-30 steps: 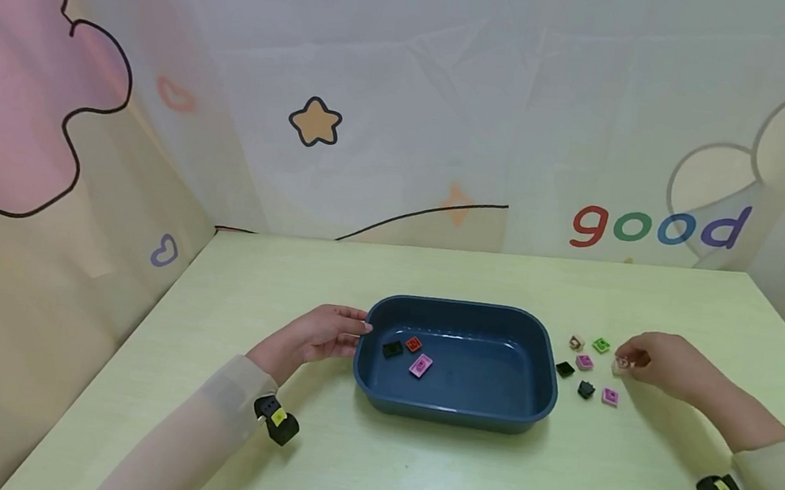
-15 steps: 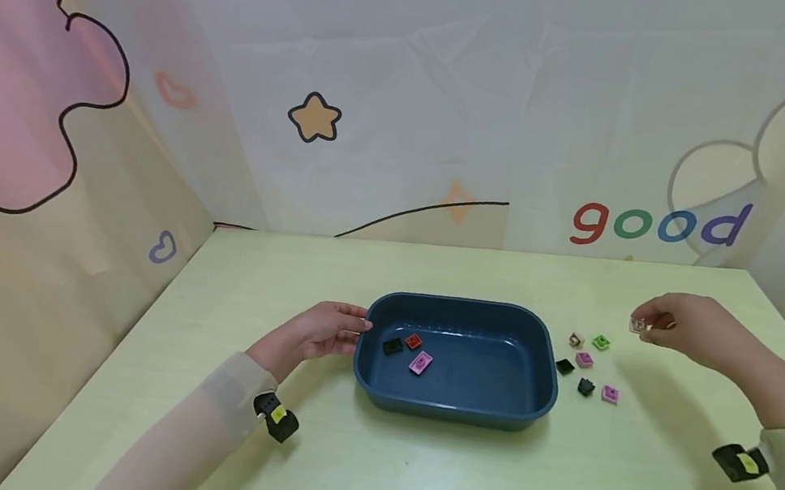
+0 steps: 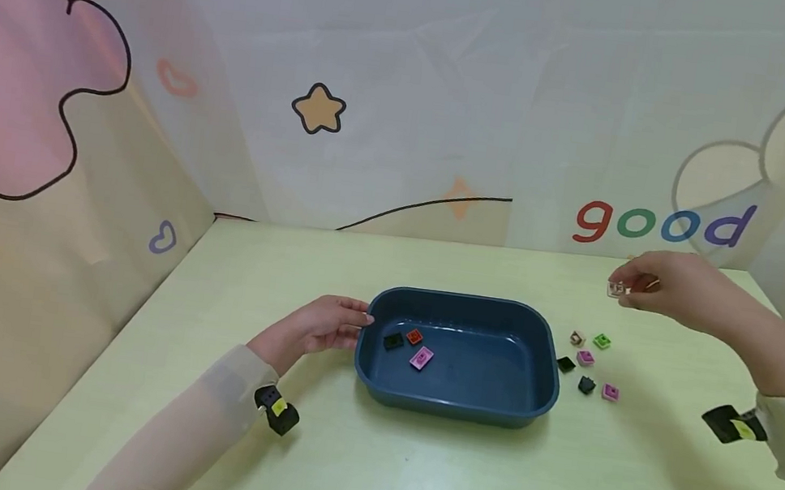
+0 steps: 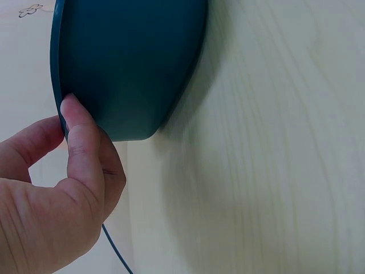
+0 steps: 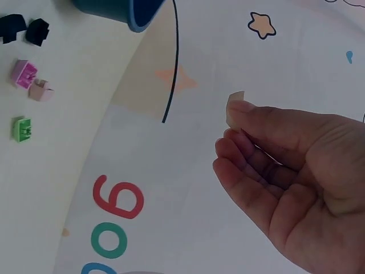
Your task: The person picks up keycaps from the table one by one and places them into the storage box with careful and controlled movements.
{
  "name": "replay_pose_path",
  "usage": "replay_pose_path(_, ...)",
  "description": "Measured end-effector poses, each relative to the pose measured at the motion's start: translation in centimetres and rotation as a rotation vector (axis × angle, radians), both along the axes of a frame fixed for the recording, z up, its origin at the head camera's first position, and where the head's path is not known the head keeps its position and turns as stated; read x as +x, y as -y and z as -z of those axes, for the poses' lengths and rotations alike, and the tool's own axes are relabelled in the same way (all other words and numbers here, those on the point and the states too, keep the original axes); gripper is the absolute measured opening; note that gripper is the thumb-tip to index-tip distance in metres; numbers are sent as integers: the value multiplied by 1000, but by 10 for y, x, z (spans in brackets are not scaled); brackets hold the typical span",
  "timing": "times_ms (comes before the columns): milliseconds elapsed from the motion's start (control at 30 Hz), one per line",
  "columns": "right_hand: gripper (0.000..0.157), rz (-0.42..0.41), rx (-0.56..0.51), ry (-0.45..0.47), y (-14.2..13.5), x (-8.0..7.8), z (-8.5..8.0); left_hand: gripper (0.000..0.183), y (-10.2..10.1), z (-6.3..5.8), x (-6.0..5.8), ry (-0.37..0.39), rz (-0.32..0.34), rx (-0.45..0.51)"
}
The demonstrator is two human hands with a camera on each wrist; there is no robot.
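In the head view my left hand (image 3: 325, 325) holds the left end of a dark blue plastic basin (image 3: 460, 411). The left wrist view has its thumb and fingers at the rim of the basin (image 4: 131, 68). My right hand (image 3: 681, 287), raised over the table at the back right, pinches a small clear toy brick (image 3: 616, 290) between thumb and fingertips. The right wrist view shows this brick (image 5: 235, 105) partly covered by the thumb. Inside the basin lie a black brick (image 3: 393, 341), a red brick (image 3: 414, 336) and a pink brick (image 3: 421, 358).
Right of the basin several small bricks lie on the table: green (image 3: 602, 341), beige (image 3: 577, 338), pink (image 3: 585, 358), flat black (image 3: 566, 364), dark (image 3: 586, 385) and purple-pink (image 3: 610, 392). A printed cloth (image 3: 415, 117) hangs behind the table (image 3: 407, 484).
My right hand has lifted the clear brick off the table, moved it up and back, then left over the last half second. The left hand stays on the basin.
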State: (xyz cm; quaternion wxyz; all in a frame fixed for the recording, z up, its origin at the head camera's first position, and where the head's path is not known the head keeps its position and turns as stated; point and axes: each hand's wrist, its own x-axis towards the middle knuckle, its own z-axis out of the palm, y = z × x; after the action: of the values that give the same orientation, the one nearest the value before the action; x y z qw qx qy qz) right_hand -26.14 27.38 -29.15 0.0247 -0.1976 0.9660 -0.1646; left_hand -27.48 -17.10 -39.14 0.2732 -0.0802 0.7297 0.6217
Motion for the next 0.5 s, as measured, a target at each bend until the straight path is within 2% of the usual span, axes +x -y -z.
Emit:
replay_pose_path(200, 23, -36, 16, -25, 20, -5, -15, 30, 0, -2, 1, -4, 4, 9)
replay_pose_path(500, 23, -126, -32, -28, 54, -13, -24, 28, -1, -3, 3, -12, 5, 14)
